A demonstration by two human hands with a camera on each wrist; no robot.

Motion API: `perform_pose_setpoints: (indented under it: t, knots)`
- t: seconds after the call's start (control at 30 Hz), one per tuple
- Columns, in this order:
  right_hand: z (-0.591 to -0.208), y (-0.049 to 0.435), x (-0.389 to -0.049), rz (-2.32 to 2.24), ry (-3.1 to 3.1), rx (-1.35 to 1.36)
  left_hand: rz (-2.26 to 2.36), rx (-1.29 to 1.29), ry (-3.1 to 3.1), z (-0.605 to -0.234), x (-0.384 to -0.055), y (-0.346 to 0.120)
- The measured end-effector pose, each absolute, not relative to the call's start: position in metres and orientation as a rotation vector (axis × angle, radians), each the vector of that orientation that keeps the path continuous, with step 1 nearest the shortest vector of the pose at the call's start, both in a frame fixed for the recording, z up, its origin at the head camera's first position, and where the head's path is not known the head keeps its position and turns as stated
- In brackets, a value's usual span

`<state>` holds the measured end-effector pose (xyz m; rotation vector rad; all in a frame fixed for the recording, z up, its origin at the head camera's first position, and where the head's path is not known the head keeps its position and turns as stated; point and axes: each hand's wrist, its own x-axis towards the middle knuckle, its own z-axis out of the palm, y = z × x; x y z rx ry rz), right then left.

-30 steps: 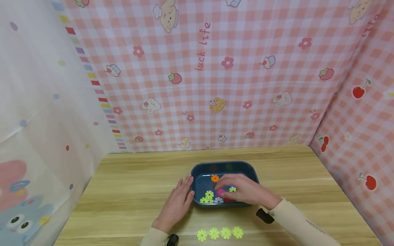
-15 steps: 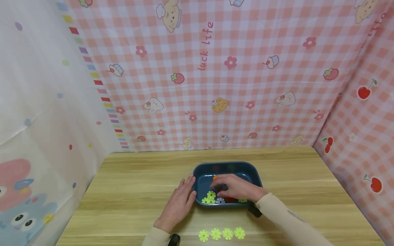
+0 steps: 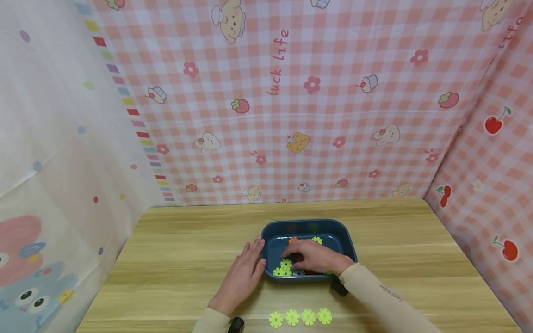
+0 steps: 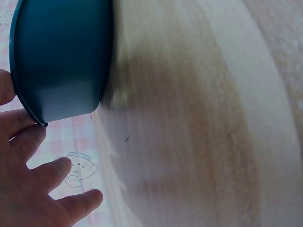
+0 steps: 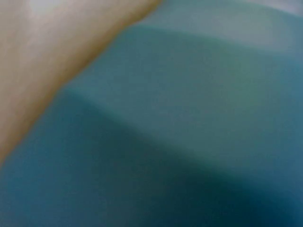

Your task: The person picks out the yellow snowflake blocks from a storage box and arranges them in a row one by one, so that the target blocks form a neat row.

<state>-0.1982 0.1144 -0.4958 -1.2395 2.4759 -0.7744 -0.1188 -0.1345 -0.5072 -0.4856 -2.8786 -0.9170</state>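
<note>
Curved downward, the grip of the right hand [image 3: 314, 255] is inside the dark blue tray [image 3: 308, 226]; whether it holds a disc, I cannot tell. Straight fingers of the left hand [image 3: 239, 275] touch the tray's rim at nine o'clock. Within the tray, notched yellow-green discs [image 3: 285, 268] cluster at eight o'clock, an orange piece [image 3: 292, 240] lies at ten, and a lone yellow-green disc [image 3: 317, 240] at one. Four matching discs [image 3: 293, 313] line the worktop [image 3: 187, 259] at six o'clock from the tray.

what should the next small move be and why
Probably pinch a yellow-green disc from the tray: four similar discs lie in a row on the table, the right grip is inside the tray, and the left grip touches it.
</note>
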Motion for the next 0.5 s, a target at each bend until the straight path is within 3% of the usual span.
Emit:
perform_pose_setpoints:
  t: [0.5]
  knots:
    - [-0.5041,0.1099,-0.2004,-0.665,2.551,-1.361,-0.918,-0.49,-2.871,-0.5063,-0.1183,-0.1337]
